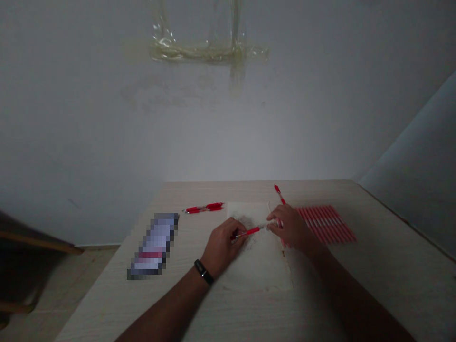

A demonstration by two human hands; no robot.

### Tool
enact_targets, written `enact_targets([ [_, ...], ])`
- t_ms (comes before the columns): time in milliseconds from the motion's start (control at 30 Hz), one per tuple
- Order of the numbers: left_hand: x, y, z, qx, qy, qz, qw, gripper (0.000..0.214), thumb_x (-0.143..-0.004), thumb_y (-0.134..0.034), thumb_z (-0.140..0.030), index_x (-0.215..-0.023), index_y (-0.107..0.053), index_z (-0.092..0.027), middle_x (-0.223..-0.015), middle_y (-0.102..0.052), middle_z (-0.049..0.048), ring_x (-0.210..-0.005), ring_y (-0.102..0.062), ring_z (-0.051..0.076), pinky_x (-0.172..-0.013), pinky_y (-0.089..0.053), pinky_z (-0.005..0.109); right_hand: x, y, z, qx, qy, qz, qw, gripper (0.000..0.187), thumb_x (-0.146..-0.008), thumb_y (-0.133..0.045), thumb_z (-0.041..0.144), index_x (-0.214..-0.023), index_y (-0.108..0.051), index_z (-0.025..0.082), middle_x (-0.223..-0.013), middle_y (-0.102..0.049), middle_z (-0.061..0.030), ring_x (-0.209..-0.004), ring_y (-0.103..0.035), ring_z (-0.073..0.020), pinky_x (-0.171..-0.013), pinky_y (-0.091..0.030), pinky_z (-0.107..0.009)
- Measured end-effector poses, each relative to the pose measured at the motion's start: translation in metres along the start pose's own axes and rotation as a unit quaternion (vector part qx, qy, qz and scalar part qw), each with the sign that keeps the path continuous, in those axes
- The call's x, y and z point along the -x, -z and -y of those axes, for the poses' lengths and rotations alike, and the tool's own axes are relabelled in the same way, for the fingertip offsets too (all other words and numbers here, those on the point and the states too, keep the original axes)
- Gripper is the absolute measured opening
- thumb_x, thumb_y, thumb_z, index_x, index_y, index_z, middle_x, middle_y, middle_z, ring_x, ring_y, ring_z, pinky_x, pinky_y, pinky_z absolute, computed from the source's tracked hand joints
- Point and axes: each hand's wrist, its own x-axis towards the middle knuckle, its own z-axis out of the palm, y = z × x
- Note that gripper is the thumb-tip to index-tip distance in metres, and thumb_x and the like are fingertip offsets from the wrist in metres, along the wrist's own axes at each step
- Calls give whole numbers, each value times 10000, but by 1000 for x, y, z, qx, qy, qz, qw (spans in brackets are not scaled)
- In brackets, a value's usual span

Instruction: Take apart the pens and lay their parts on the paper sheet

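Observation:
My left hand (224,244) grips a red pen (249,232) whose tip points right, toward the fingers of my right hand (290,228). My right hand holds a second red pen (280,194) crosswise, with its upper end sticking out past my fingers toward the far side and its lower part hidden by the hand. Both hands hover over a pale sheet of paper (260,266) marked by a grey smudge (249,228). A black wristband (204,271) circles my left wrist.
Several red pens (204,208) lie at the far left of the sheet. A row of red-and-white pens (326,224) lies to the right. A pixelated package (153,246) lies on the pale wood table (320,194). The table's far edge meets a grey wall; dark furniture (21,256) stands left.

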Motion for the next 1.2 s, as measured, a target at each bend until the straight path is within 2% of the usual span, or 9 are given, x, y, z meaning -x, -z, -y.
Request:
enact_targets([
  [100,0,0,1,-8,6,2,1000,54,-893,-628,-245,-888,-630,-192,-833,-626,11,-745,-562,147,-665,-410,247,0,-1,4,33,3,32,999,50,-775,-735,206,-801,-692,205,-857,-653,-51,-915,-575,-245,-868,-412,-398],
  [167,0,-1,1,-9,11,1,1000,55,-893,-629,-248,-892,-633,-193,-836,-630,10,-750,-566,148,-669,-410,249,0,0,9,20,-7,34,999,38,-793,-719,196,-782,-683,202,-832,-653,-43,-895,-579,-235,-850,-414,-384],
  [367,0,-1,0,-6,25,-2,1000,76,-904,-611,-262,-889,-627,-189,-825,-630,8,-728,-555,145,-656,-403,255,-3,6,22,-142,-76,-23,987,6,-848,-656,211,-842,-658,212,-762,-651,-10,-733,-599,-174,-678,-438,-292],
  [533,0,-2,2,0,23,-3,1000,93,-912,-602,-271,-875,-616,-186,-800,-616,3,-705,-539,139,-648,-395,254,-4,3,27,-221,-83,-34,971,41,-821,-687,227,-794,-661,214,-678,-622,17,-642,-573,-145,-589,-416,-252],
  [800,0,-1,-1,7,22,1,1000,108,-921,-594,-278,-884,-629,-183,-811,-626,7,-712,-547,138,-649,-393,248,-3,-1,27,-222,-82,-30,971,45,-811,-692,239,-819,-681,196,-709,-634,1,-648,-569,-139,-587,-416,-244],
  [1067,-1,0,-1,7,16,9,1000,85,-918,-598,-258,-907,-643,-187,-823,-632,7,-717,-556,137,-648,-398,242,-2,-1,28,-208,-60,-4,976,33,-816,-691,219,-846,-703,211,-769,-657,-9,-727,-583,-158,-679,-439,-277],
  [1200,-1,0,-1,5,16,12,1000,69,-914,-601,-239,-911,-646,-188,-828,-639,11,-732,-566,143,-656,-404,245,-1,0,32,-209,-67,6,976,41,-832,-686,229,-861,-706,208,-772,-658,-4,-723,-572,-155,-672,-424,-272],
])
